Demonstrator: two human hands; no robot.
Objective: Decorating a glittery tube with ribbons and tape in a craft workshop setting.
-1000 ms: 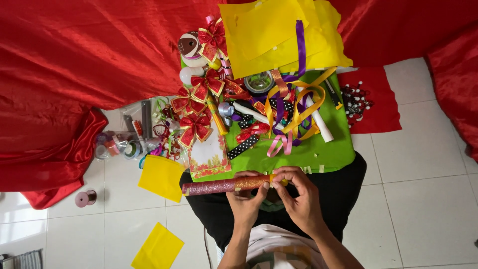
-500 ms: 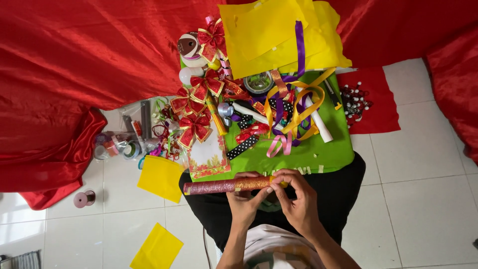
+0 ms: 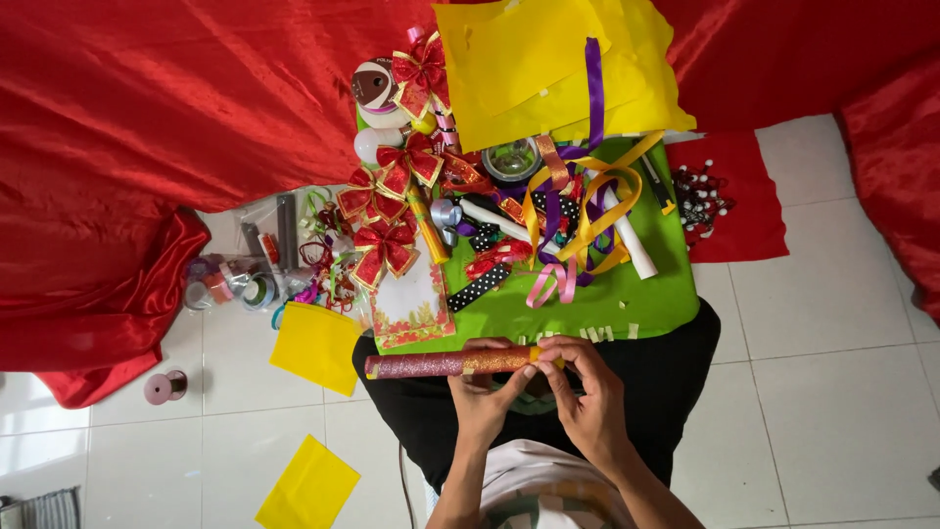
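Barely anything has moved since the earlier frames: both hands stay on the rolled tube (image 3: pixel 450 364), fingers shifted slightly at its right end.

Head view: tube is a thin roll of glittery pink-red paper, lying level across the person's lap, just below the green board's (image 3: pixel 587 313) near edge. Gold-yellow band near its right end, small yellow tip at the left end. Left hand (image 3: pixel 482 390) is closed round the tube from below, thumb over the top. Right hand (image 3: pixel 587 392) pinches the right end with fingertips (image 3: pixel 544 355), curled tight.

Rest: red-gold bows (image 3: pixel 384 245) on the board's left side, tangled yellow and purple ribbons (image 3: pixel 578 211) in the middle, white paper roll (image 3: pixel 627 235) beside them, yellow sheets (image 3: pixel 548 69) at the far end. Red cloth (image 3: pixel 147 118) covers the floor behind; yellow squares (image 3: pixel 315 345) lie on white tiles.
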